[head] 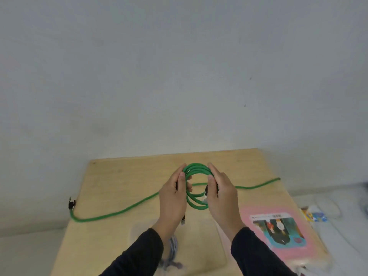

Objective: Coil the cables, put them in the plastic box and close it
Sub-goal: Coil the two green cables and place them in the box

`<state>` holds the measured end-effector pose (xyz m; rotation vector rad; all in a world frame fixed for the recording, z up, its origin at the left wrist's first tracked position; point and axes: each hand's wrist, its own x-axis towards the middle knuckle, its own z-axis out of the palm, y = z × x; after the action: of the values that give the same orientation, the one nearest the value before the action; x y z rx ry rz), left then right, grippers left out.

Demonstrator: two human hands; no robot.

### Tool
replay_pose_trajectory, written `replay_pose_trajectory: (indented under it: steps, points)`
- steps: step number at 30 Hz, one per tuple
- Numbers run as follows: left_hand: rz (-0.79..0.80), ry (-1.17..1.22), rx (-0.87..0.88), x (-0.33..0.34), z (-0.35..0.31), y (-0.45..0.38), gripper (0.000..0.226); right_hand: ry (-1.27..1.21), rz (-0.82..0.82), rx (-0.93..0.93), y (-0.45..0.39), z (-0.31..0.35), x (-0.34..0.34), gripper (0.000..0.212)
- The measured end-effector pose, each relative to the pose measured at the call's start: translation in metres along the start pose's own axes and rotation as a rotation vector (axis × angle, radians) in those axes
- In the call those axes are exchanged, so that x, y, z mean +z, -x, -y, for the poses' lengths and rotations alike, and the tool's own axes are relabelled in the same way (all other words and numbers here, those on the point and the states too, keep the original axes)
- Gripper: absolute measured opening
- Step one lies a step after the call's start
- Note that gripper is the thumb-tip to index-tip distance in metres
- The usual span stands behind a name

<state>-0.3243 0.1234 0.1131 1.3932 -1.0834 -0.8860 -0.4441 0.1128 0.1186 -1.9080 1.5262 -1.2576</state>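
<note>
Holding a coiled green cable [196, 188] up over the wooden table [111, 182], the person has one hand on each side of the loops: the left hand [172, 198] is pinched shut around the left side of the coil and the right hand [223, 194] is wrapped around the right side, with a connector end [205, 197] poking out just beside the right fingers. A second green cable [127, 209] lies uncoiled across the table behind the hands, its dark plug [71, 204] hanging at the left edge. The clear plastic box [179, 244] sits on the table right below the wrists, with what looks like a pale grey cable [171, 253] bundled inside, though it's blurry. A pink packet [278, 232] lies to the right. Judging by the look, this cable is light, round and a bit springy, so the loops probably want to pop open if the grip loosens. Best bet is pinching across all the strands at once, on opposite sides, and keeping the loose plug tucked in so it doesn't snag on the box rim.
</note>
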Motion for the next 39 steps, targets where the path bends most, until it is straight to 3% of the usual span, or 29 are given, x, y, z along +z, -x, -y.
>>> replay_pose_trajectory:
  steps: [9,14,22,27,33,39]
  points:
    - [-0.006,-0.097,-0.246,0.015,0.052,0.074,0.031,-0.074,0.212,0.345,0.078,-0.041,-0.007,0.037]
    - [-0.063,-0.005,-0.414,0.028,0.075,0.081,0.029,-0.011,0.249,0.383,0.089,-0.053,-0.002,0.035]
    - [-0.182,0.021,-0.483,0.035,0.089,0.077,0.024,0.043,0.345,0.396,0.089,-0.069,0.013,0.035]
    - [-0.203,-0.042,-0.543,0.039,0.100,0.073,0.025,0.023,0.439,0.515,0.090,-0.083,0.023,0.037]
    - [-0.136,-0.281,-0.516,0.040,0.104,0.069,0.028,0.241,0.580,0.464,0.090,-0.089,0.027,0.041]
    - [0.078,-0.668,-0.272,0.040,0.100,0.072,0.035,0.496,0.644,0.192,0.095,-0.079,0.021,0.045]
